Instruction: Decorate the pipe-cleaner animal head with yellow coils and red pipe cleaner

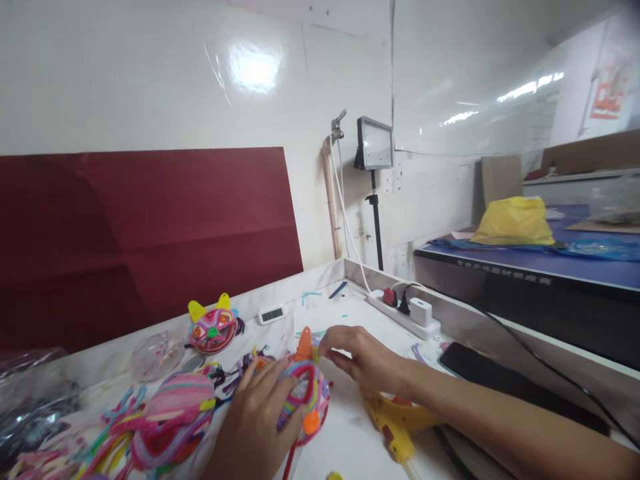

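Note:
My left hand [257, 417] lies over a round, many-coloured pipe-cleaner figure [313, 393] with orange ears, fingers wrapped on its left side. At the figure's top, by the upper orange ear [304, 345], the fingers of my right hand [361, 357] come together in a pinch. A similar pink striped figure [173, 413] lies to the left. Another finished one with yellow ears [214, 327] stands further back.
A yellow glue gun [397, 427] lies under my right forearm. A white power strip [407, 312] with plugs, a black phone [473, 365], a small digital clock [271, 314] and loose pipe cleaners [107, 440] sit on the white table. A lamp stand [374, 200] rises at the corner.

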`<state>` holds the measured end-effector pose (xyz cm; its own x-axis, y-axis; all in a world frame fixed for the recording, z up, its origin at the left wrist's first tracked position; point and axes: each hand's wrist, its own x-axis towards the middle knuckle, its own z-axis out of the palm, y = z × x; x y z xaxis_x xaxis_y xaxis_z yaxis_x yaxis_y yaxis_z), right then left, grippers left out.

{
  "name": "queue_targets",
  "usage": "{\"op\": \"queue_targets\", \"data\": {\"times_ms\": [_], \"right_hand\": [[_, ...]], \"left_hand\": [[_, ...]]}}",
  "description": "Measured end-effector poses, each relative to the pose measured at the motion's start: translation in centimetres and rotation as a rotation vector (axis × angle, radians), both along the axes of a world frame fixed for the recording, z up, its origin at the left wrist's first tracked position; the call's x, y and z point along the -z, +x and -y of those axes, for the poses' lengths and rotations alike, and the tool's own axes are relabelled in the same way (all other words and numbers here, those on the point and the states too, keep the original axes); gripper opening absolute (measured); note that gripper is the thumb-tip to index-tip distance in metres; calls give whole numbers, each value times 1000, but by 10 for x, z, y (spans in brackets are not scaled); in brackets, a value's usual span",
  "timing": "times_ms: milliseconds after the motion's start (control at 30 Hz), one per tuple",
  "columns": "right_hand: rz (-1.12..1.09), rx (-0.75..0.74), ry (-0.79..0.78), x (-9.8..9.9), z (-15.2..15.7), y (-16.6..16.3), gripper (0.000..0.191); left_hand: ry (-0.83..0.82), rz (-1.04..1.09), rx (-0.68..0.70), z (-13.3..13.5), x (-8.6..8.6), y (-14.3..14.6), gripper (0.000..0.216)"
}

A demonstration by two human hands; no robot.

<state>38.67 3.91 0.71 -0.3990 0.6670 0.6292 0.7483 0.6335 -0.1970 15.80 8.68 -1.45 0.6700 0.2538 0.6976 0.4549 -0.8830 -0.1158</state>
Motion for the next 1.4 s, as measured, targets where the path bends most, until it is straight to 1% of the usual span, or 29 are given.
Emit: {"op": "queue_targets", "data": {"times_ms": [167,300,467,700,867,1067,1200,1400], "right_hand": [[99,-27,10,4,8,-4,22],[136,-23,8,6,8,-10,23],[158,-31,12,7,1,-12,24],[208,-26,-1,7,-7,-13,21],[268,-23,-22,0,-8,-15,24],[319,-2,-58,-6,-6,-18,26],[335,26,-86,-7,-4,-21,29],[353,67,-139,-14,-3,-25,27]], "left_hand": [[127,-105,-36,-4,-1,-2,19],[213,-151,-17,-5,-4,-3,17],[258,-204,-28,-4,-5,-3,19],[225,-165,-61,-1,-5,-2,17],[146,-108,-23,0,-7,-1,16],[38,-25,13,2,-4,2,14],[33,-3,28,2,-4,2,15],[114,-136,10,2,-10,-1,29]]}}
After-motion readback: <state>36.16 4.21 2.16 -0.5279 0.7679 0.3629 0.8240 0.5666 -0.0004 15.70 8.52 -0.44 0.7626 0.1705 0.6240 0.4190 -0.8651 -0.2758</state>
